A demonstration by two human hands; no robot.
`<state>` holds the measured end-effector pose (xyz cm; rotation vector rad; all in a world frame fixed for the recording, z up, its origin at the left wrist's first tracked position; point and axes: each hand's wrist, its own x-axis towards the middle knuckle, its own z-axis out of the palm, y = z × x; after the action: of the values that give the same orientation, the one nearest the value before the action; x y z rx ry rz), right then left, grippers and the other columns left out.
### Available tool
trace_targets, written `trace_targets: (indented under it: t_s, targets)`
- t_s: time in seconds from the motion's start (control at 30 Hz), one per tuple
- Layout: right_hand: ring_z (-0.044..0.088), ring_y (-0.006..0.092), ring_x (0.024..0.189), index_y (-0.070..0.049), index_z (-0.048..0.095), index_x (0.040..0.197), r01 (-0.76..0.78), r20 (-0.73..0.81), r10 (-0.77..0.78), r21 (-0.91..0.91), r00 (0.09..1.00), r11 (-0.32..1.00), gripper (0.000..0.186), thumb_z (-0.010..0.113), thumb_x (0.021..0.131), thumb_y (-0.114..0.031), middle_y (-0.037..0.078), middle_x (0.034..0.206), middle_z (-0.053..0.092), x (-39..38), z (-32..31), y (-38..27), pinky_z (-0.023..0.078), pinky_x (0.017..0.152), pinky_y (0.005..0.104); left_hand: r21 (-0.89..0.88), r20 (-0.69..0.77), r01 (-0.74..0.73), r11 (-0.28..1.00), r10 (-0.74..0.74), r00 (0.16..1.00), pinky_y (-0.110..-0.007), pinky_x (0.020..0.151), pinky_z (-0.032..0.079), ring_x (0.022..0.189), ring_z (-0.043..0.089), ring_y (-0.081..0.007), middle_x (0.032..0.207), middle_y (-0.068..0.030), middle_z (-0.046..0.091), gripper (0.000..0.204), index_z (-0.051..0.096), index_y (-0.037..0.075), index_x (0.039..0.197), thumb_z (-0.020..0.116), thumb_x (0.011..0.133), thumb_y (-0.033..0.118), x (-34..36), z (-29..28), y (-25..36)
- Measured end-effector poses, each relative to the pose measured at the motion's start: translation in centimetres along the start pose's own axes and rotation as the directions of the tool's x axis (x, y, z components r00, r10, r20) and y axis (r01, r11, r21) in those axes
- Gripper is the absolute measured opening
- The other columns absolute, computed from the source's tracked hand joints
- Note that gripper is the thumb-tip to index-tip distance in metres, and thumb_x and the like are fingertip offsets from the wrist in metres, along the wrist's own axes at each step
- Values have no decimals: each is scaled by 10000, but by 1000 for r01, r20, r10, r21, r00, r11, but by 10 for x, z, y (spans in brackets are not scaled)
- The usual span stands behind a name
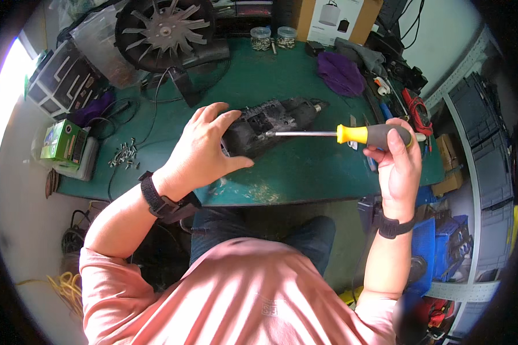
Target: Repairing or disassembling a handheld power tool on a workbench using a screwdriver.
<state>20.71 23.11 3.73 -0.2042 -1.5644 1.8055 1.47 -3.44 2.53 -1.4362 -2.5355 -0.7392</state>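
Note:
A dusty black machine housing (pixel 282 119), long and tapering to the right with a small metal piece near its tip, lies on the green workbench (pixel 293 178). Around its left end, my left hand (pixel 204 141) grips it, fingers on the far side and thumb on the near side. In my right hand (pixel 398 164) is a screwdriver (pixel 351 134) with a yellow and dark grey handle, held nearly level. Its shaft points left, and the tip meets the housing's upper face near my left hand. What the tip touches is too small to make out.
Loose screws (pixel 124 154) lie in a pile at the left. Behind stand a large fan wheel (pixel 164 30) and two jars of small parts (pixel 261 39). A purple cloth (pixel 341 73), tools and a red cable (pixel 418 112) crowd the right side. A green box (pixel 63 141) sits far left.

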Motion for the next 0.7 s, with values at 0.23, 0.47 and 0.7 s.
trace_targets:
  t_s: [0.23, 0.47, 0.7]
  targets:
    - [690, 223, 852, -8, 518, 1180, -26, 43, 25, 16, 999, 1000, 382, 683, 912, -224, 102, 992, 636, -17, 18, 1, 612, 689, 338, -345, -42, -86, 935, 76, 996, -345, 717, 499, 798, 606, -269, 865, -133, 639, 300, 680, 0, 1015, 780, 754, 110, -4, -3, 19]
    - [677, 226, 865, -14, 514, 1167, -54, 38, 53, 36, 998, 998, 414, 710, 886, -249, 94, 1016, 607, -28, 22, 6, 607, 684, 348, -370, -97, -115, 922, 85, 992, -380, 663, 499, 711, 611, -296, 729, -112, 641, 113, 695, 28, 813, 746, 772, 119, -17, 1, 16]
    - [666, 213, 840, 7, 495, 1181, -31, -132, 36, 43, 991, 999, 437, 683, 901, -270, 106, 1000, 600, -55, -15, 19, 610, 679, 350, -270, -44, 114, 956, -131, 990, -334, 590, 484, 638, 617, -246, 693, -108, 648, 81, 717, 27, 775, 763, 754, 91, -46, -30, -34]
